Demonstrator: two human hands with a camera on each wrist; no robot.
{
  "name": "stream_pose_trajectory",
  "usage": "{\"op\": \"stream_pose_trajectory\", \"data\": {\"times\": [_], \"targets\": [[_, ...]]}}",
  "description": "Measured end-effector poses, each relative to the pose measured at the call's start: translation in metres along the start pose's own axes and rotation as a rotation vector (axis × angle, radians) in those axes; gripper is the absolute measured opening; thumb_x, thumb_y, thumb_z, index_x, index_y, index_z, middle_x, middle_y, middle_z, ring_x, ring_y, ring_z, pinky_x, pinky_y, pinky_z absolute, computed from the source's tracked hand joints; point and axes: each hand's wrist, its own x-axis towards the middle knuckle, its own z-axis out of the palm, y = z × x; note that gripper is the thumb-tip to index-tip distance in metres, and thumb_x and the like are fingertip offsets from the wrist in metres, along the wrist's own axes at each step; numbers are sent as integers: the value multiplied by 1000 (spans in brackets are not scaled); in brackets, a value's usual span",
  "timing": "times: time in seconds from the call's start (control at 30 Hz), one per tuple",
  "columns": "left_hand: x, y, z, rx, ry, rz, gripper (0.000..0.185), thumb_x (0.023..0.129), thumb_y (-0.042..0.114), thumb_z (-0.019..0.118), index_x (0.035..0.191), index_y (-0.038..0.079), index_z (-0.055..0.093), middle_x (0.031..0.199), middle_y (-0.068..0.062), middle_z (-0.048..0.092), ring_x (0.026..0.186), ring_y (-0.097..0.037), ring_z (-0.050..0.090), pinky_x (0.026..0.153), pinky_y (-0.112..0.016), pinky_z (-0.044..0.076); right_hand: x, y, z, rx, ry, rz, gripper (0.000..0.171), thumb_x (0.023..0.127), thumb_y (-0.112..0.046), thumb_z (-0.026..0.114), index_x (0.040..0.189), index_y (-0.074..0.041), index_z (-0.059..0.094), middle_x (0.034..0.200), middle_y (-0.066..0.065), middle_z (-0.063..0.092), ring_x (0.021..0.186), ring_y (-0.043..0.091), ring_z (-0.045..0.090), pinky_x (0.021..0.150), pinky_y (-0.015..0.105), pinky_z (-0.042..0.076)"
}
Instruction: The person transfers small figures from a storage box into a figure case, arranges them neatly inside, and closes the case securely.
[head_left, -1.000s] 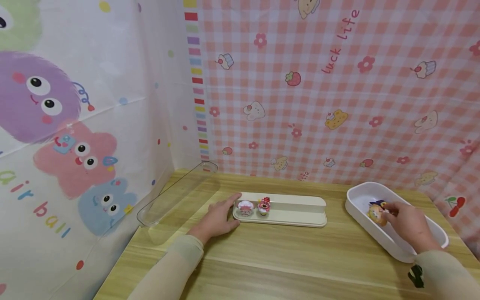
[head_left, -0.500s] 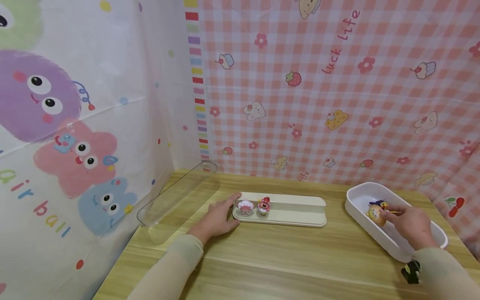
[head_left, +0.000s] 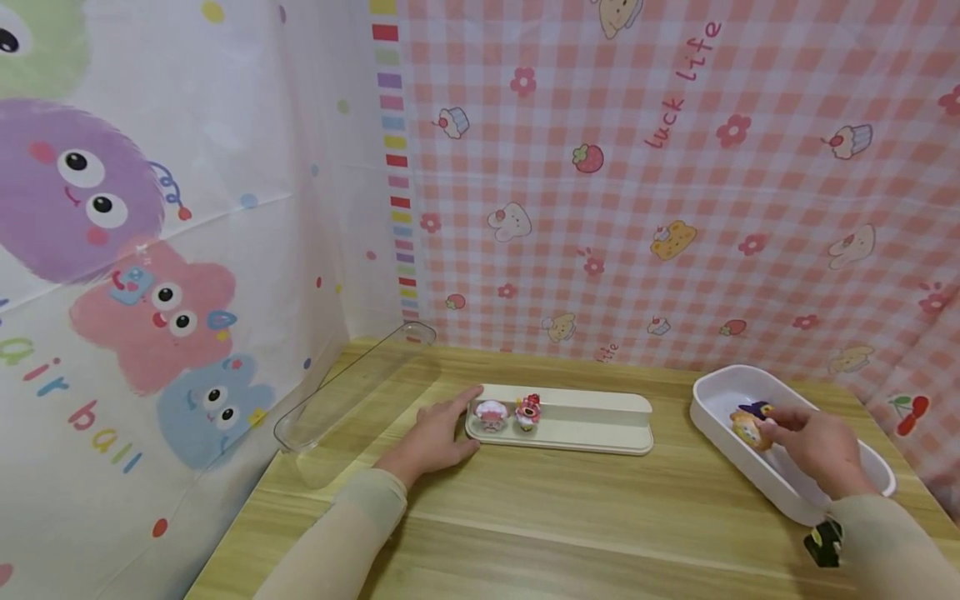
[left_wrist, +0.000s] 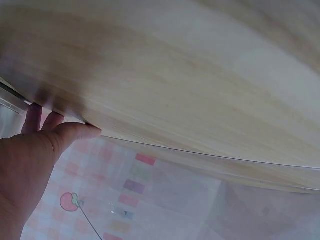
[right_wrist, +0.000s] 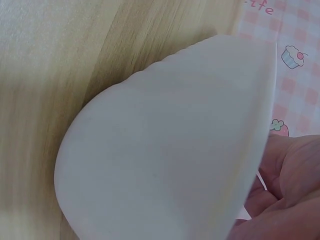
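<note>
At the left end of the long cream case, my left hand rests with its index finger at the back corner and thumb at the front corner. Two small figurines stand inside the case: a pink-and-white one and a red-and-pink one. My right hand reaches into a white oval tub and pinches an orange-yellow figurine. A dark purple piece shows just behind it. In the right wrist view, the tub's wall hides the fingertips and the figurine.
A clear plastic cover lies at the back left of the wooden table, beside the white printed curtain. Behind the table hangs a pink checked cloth. A dark object shows under the right wrist.
The right hand's fingers shift slightly inside the tub, and the orange-yellow figurine turns and moves a little to the left. The left hand and the case stay still.
</note>
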Motion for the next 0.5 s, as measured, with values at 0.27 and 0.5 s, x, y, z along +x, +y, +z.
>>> {"op": "stream_pose_trajectory", "data": {"times": [0.27,0.5], "targets": [[1,0,0,5,-11,-11,91,96,31,80,170,32,27,163,-14,53,151,-44,48,125,-79,20,-1,3,-2,-24,37,-78,47,104,-35,71,120,8,72,118,32,73,95,38,65,74,35,44],[0,1,-1,6,-4,-4,92,95,30,81,170,31,28,162,-15,54,150,-45,49,124,-78,23,-1,1,-11,-21,-34,-96,52,106,-35,67,132,10,66,123,33,71,100,39,66,77,40,48]]}}
